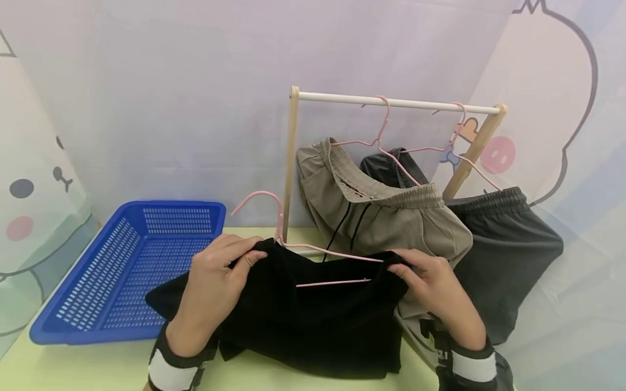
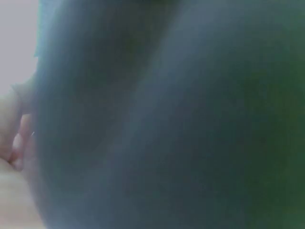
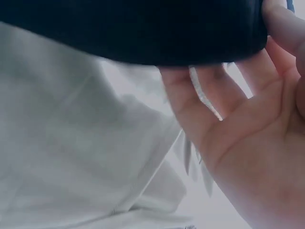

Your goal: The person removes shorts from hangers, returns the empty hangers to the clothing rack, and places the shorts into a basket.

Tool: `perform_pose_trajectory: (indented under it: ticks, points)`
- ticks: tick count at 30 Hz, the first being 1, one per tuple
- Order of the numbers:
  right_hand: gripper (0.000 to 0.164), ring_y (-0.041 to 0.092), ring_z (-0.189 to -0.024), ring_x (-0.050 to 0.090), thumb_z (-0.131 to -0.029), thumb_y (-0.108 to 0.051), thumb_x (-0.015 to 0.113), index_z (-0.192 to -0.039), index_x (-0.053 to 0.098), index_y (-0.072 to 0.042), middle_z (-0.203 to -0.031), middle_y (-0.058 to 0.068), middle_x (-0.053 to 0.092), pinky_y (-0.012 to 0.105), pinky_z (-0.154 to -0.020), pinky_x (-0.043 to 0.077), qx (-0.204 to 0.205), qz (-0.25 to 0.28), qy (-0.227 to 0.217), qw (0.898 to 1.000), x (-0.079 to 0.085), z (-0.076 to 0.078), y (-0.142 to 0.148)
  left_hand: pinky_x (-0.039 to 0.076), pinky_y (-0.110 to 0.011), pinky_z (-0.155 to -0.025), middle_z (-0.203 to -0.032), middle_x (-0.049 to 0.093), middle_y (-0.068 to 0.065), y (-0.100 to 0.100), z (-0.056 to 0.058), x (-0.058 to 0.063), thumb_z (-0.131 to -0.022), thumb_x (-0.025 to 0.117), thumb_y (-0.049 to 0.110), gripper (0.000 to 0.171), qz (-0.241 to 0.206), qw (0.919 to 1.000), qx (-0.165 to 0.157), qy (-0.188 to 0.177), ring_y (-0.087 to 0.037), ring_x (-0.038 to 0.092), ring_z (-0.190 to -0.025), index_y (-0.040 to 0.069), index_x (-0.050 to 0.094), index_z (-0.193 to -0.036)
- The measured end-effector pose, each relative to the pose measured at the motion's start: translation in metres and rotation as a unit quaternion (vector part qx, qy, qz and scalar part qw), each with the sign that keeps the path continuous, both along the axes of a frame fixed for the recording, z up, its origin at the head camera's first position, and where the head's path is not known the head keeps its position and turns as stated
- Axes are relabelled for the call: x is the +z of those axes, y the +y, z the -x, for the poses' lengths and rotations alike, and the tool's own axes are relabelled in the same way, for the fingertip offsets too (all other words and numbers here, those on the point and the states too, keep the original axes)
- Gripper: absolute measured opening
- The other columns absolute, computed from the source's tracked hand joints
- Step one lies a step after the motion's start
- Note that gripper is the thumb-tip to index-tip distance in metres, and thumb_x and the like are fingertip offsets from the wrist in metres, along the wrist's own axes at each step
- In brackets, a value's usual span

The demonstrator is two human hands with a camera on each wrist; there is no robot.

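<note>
My left hand point(image 1: 213, 282) pinches the left end of the waistband of black shorts point(image 1: 313, 331) between thumb and fingers. At the other end of that waistband, my right hand point(image 1: 435, 282) pinches the cloth, its thumb on the near side. A pink hanger point(image 1: 332, 253) sits inside the waist opening, its hook standing up beside my left hand. In the right wrist view, the fingers point(image 3: 190, 105) reach behind the dark cloth point(image 3: 143, 33). Dark, blurred cloth point(image 2: 167, 119) fills most of the left wrist view.
A blue plastic basket point(image 1: 132, 271) stands on the light-green table point(image 1: 98, 369) at left. Behind the shorts, a small rack point(image 1: 337, 98) with a white bar carries beige shorts point(image 1: 391, 217) and dark grey shorts point(image 1: 504, 250) on pink hangers. A patterned curtain point(image 1: 195, 108) hangs behind.
</note>
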State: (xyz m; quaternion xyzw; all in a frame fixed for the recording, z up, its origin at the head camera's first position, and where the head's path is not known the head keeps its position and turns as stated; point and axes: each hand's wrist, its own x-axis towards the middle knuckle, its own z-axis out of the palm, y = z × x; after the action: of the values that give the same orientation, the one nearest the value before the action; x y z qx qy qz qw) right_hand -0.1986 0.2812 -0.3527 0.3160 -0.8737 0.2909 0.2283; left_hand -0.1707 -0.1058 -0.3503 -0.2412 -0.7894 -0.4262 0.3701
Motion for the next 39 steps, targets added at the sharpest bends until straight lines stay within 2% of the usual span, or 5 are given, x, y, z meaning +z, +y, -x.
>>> perform_pose_trajectory:
  ticks: [5,11,24,34,39]
  points:
    - [0.024,-0.004,-0.075,0.062,-0.093,-0.002,0.074,-0.115,0.078,-0.012,-0.09,-0.002,0.075,0.013,-0.066,0.047,-0.028,-0.002,-0.035,0.999,0.002,0.0,0.012,0.038,-0.018,-0.061,-0.094,0.076,-0.001,-0.004,-0.001,0.001,-0.086,0.08,-0.003,0.024,-0.004,1.0,0.004,0.0,-0.01,0.056,-0.079,0.004,0.081,-0.109]
    - [0.024,-0.002,-0.056,0.027,-0.098,-0.009,0.07,-0.082,0.063,-0.024,-0.066,-0.016,0.029,0.024,-0.052,0.033,-0.039,-0.002,-0.09,0.995,0.002,0.003,0.023,0.036,-0.018,-0.061,-0.091,0.075,0.0,-0.007,-0.002,0.001,-0.085,0.081,-0.002,0.024,-0.002,0.9999,0.014,0.001,-0.009,0.053,-0.077,0.005,0.081,-0.109]
    - [0.026,-0.002,-0.061,0.036,-0.099,-0.002,0.066,-0.082,0.066,-0.021,-0.067,-0.011,0.037,0.023,-0.056,0.037,0.036,0.006,-0.17,0.985,-0.006,0.009,0.037,0.036,-0.018,-0.06,-0.093,0.076,-0.004,-0.013,-0.004,0.008,-0.084,0.082,-0.002,0.024,-0.032,0.9987,0.038,0.005,-0.01,0.054,-0.073,0.005,0.082,-0.107]
    - [0.048,-0.003,-0.05,0.026,-0.098,-0.02,0.073,-0.068,0.037,-0.012,-0.06,-0.011,0.026,0.022,-0.045,0.03,0.094,-0.031,-0.328,0.94,-0.015,0.013,0.024,0.038,-0.018,-0.061,-0.095,0.077,-0.003,-0.011,-0.007,0.01,-0.083,0.083,-0.003,0.026,-0.05,0.9984,0.023,0.01,-0.008,0.055,-0.075,0.007,0.082,-0.107]
    - [0.027,-0.001,-0.048,0.034,-0.097,-0.022,0.074,-0.074,0.06,-0.015,-0.058,-0.013,0.041,0.021,-0.046,0.033,0.092,-0.076,-0.377,0.918,-0.02,0.018,0.014,0.038,-0.018,-0.061,-0.095,0.077,-0.003,-0.011,-0.007,0.01,-0.084,0.082,-0.003,0.025,-0.046,0.9987,0.021,0.005,-0.008,0.055,-0.075,0.007,0.082,-0.107]
